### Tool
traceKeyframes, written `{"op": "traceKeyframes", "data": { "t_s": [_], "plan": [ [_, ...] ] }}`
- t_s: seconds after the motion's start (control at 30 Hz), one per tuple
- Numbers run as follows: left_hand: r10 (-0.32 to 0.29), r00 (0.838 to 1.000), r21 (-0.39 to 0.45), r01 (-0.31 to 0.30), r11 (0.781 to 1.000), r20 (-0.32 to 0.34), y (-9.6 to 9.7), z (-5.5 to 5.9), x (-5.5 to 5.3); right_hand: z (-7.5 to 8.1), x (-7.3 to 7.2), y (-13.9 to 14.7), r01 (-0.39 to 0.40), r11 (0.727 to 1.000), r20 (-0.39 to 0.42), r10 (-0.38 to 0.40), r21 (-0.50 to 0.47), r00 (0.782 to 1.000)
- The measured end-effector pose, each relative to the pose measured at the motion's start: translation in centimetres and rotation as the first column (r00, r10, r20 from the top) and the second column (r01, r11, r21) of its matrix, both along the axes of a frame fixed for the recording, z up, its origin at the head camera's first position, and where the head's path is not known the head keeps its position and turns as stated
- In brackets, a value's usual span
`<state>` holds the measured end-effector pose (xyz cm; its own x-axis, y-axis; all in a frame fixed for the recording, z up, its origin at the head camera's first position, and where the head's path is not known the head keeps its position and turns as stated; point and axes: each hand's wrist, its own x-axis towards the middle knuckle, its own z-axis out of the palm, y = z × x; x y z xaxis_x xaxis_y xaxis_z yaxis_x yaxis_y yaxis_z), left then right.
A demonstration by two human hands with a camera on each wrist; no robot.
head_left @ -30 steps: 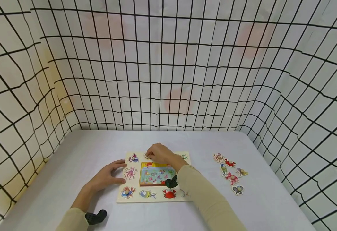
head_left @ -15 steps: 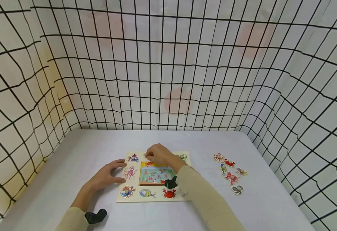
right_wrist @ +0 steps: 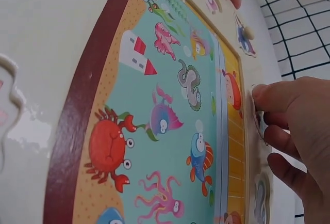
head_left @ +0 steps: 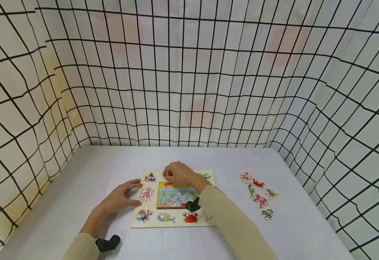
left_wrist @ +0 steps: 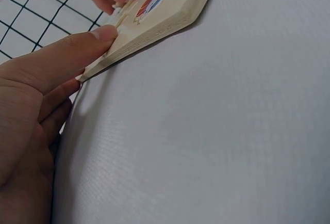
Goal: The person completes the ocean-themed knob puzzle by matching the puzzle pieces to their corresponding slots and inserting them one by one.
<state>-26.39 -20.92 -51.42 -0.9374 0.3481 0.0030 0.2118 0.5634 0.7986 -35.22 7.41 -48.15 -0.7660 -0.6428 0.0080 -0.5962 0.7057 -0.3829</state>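
A wooden sea-animal puzzle board (head_left: 152,206) lies on the table in the head view. My left hand (head_left: 118,198) touches its left edge, fingers straight and thumb spread; in the left wrist view the thumb (left_wrist: 77,48) rests on the rim. At the far edge my right hand (head_left: 179,173) pinches a puzzle piece, mostly hidden behind the fingers. In the right wrist view, that hand (right_wrist: 304,126) has thumb and fingers curled over a recess. A purple fish piece (head_left: 150,177) and a hermit crab piece (head_left: 143,216) with knobs sit in the board.
Several loose pieces lie on the table to the right, among them an octopus (head_left: 245,177), a red crab (head_left: 258,183), a pink piece (head_left: 260,200) and a grey one (head_left: 267,213). Black grid netting (head_left: 192,90) surrounds the table at the back and sides.
My right hand has shifted very slightly left at the far edge of the board, and the piece's visible rim there is now more covered. The left hand has stayed in place.
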Motion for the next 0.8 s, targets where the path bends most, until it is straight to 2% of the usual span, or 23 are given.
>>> {"op": "traceKeyframes", "data": {
  "t_s": [0.33, 0.53, 0.8],
  "plan": [
    [-0.012, 1.000, 0.008, 0.012, 1.000, -0.003, -0.1, 0.1, 0.0, 1.2, 0.1, 0.1, -0.011, 1.000, -0.019, 0.011, 0.017, 1.000],
    [-0.013, 1.000, 0.011, 0.013, 1.000, -0.006, -0.1, 0.0, 0.0, 1.9, 0.1, 0.5, -0.031, 0.999, -0.060, 0.034, 0.040, 0.998],
    [-0.012, 1.000, 0.014, 0.012, 1.000, -0.005, -0.1, -0.1, 0.0, 2.4, -0.2, 1.3, -0.012, 0.998, -0.070, 0.016, 0.059, 0.997]
  ]
}}
